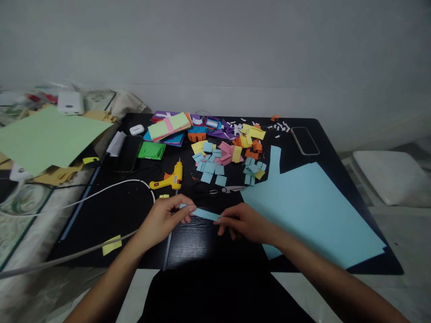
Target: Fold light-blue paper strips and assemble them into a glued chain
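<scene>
A narrow light blue paper strip (205,214) lies stretched between my two hands just above the black table (111,215). My left hand (166,217) pinches its left end with thumb and fingers closed. My right hand (244,222) pinches the right end, fingers curled. A large light blue paper sheet (310,211) with a notch cut out lies to the right, partly under my right forearm. Scissors (227,190) rest just beyond the strip.
A yellow glue gun (170,179) with a white cable (111,186) sits left of centre. Several small coloured paper pieces (222,154) and folded stacks (170,126) cover the far side. A phone (305,140) lies far right, a green sheet (47,137) far left.
</scene>
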Motion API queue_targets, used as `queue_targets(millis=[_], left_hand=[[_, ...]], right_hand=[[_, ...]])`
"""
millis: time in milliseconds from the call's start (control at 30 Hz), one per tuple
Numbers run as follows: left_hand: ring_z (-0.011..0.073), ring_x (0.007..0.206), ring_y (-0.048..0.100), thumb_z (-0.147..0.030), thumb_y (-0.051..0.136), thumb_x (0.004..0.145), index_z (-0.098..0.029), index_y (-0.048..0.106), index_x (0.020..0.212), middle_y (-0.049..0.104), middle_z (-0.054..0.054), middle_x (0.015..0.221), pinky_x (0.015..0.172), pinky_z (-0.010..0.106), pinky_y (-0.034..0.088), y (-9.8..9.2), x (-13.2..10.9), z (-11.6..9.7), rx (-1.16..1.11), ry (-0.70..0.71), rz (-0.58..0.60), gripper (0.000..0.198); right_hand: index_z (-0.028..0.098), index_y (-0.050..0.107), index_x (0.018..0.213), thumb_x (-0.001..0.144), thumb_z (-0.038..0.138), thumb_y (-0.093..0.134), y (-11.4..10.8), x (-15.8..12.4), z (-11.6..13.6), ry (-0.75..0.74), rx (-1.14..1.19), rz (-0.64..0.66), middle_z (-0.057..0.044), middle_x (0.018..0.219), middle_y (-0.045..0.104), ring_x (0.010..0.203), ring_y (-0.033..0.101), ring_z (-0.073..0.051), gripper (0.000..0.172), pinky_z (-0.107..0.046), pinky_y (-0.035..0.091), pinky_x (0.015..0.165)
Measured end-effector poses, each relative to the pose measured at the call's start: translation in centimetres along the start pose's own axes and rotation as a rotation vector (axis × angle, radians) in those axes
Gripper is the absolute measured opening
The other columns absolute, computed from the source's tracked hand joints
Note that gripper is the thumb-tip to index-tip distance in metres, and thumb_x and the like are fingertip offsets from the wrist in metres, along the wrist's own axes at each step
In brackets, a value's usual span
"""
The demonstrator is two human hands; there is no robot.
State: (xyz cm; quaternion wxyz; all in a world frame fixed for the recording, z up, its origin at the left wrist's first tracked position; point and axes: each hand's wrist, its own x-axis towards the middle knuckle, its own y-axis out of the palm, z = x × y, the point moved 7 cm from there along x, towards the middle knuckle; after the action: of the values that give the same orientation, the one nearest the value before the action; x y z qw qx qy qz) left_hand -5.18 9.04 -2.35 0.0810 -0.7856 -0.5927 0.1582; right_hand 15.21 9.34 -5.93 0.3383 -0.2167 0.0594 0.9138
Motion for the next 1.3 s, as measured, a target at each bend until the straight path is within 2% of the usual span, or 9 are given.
queue_targets(millis=[167, 300, 400, 600, 767, 900, 1067, 1200, 1300], left_hand=[[0.0148, 0.075, 0.071, -0.034, 0.061, 0.101, -0.020, 0.075, 0.094, 0.076, 0.001, 0.085, 0.065, 0.022, 0.051, 1.2, 0.3, -1.2, 0.239, 0.096, 0.128, 0.020], [0.0169, 0.084, 0.074, -0.028, 0.061, 0.102, -0.023, 0.077, 0.097, 0.079, 0.001, 0.092, 0.075, 0.026, 0.052, 3.2, 0.5, -2.4, 0.314, 0.189, 0.245, 0.018], [0.0180, 0.083, 0.074, -0.025, 0.061, 0.101, -0.022, 0.078, 0.097, 0.080, 0.002, 0.091, 0.076, 0.027, 0.053, 3.9, 0.7, -2.6, 0.317, 0.206, 0.248, 0.017], [0.0170, 0.080, 0.074, -0.029, 0.064, 0.100, -0.022, 0.079, 0.093, 0.080, 0.002, 0.087, 0.073, 0.026, 0.053, 4.2, 0.7, -2.3, 0.242, 0.178, 0.236, 0.018], [0.0163, 0.080, 0.074, -0.029, 0.066, 0.100, -0.023, 0.080, 0.093, 0.081, 0.001, 0.088, 0.073, 0.025, 0.052, 4.3, 0.6, -1.9, 0.205, 0.159, 0.248, 0.017], [0.0154, 0.080, 0.074, -0.030, 0.068, 0.099, -0.022, 0.080, 0.092, 0.081, 0.000, 0.087, 0.074, 0.024, 0.052, 3.5, 0.6, -0.8, 0.178, 0.107, 0.222, 0.015], [0.0143, 0.072, 0.069, -0.032, 0.067, 0.097, -0.020, 0.078, 0.088, 0.076, 0.001, 0.078, 0.066, 0.022, 0.052, 1.4, 0.3, 0.7, 0.130, 0.034, 0.184, 0.019], [0.0134, 0.067, 0.066, -0.037, 0.066, 0.098, -0.019, 0.077, 0.089, 0.074, 0.002, 0.079, 0.059, 0.020, 0.051, -0.6, 0.0, 1.6, 0.119, -0.002, 0.137, 0.023], [0.0133, 0.069, 0.067, -0.037, 0.066, 0.098, -0.019, 0.077, 0.088, 0.073, 0.001, 0.077, 0.063, 0.021, 0.052, -2.2, -0.2, 1.7, 0.173, 0.018, 0.111, 0.023]], right_hand=[[0.018, 0.081, 0.085, 0.102, 0.042, 0.062, -0.7, -0.3, -0.1, 0.020, -0.131, 0.002, -0.003, 0.078, 0.079, 0.055, 0.063, -0.011, 0.035, -0.022, 0.046, 0.056], [0.017, 0.081, 0.081, 0.103, 0.033, 0.061, -0.3, -0.2, 0.3, 0.009, -0.210, 0.003, 0.000, 0.061, 0.070, 0.053, 0.063, -0.011, 0.033, -0.022, 0.046, 0.058], [0.017, 0.081, 0.082, 0.103, 0.032, 0.061, -0.2, -0.3, 0.7, -0.007, -0.238, -0.012, 0.002, 0.056, 0.066, 0.052, 0.062, -0.011, 0.034, -0.023, 0.046, 0.060], [0.018, 0.083, 0.099, 0.104, 0.035, 0.060, 0.2, -0.2, 1.5, -0.095, -0.261, -0.010, -0.004, 0.076, 0.080, 0.071, 0.074, -0.016, 0.029, -0.025, 0.054, 0.068], [0.016, 0.082, 0.096, 0.105, 0.035, 0.058, 0.4, -0.2, 1.4, -0.081, -0.184, 0.002, -0.004, 0.076, 0.079, 0.070, 0.076, -0.016, 0.031, -0.025, 0.057, 0.068], [0.015, 0.081, 0.093, 0.104, 0.032, 0.059, -0.5, -1.1, 1.2, -0.020, -0.182, 0.027, -0.005, 0.075, 0.079, 0.068, 0.075, -0.015, 0.031, -0.023, 0.054, 0.062], [0.015, 0.078, 0.092, 0.104, 0.034, 0.060, -2.2, -2.7, 0.4, 0.068, -0.093, 0.030, -0.007, 0.090, 0.082, 0.070, 0.076, -0.014, 0.029, -0.023, 0.056, 0.064], [0.016, 0.078, 0.092, 0.103, 0.038, 0.060, -3.6, -3.4, -0.3, 0.082, -0.092, -0.006, -0.006, 0.086, 0.081, 0.070, 0.076, -0.014, 0.030, -0.023, 0.056, 0.063], [0.016, 0.077, 0.089, 0.102, 0.041, 0.062, -4.8, -3.9, -0.6, 0.099, -0.083, -0.036, -0.006, 0.084, 0.080, 0.068, 0.075, -0.015, 0.032, -0.025, 0.057, 0.063]])
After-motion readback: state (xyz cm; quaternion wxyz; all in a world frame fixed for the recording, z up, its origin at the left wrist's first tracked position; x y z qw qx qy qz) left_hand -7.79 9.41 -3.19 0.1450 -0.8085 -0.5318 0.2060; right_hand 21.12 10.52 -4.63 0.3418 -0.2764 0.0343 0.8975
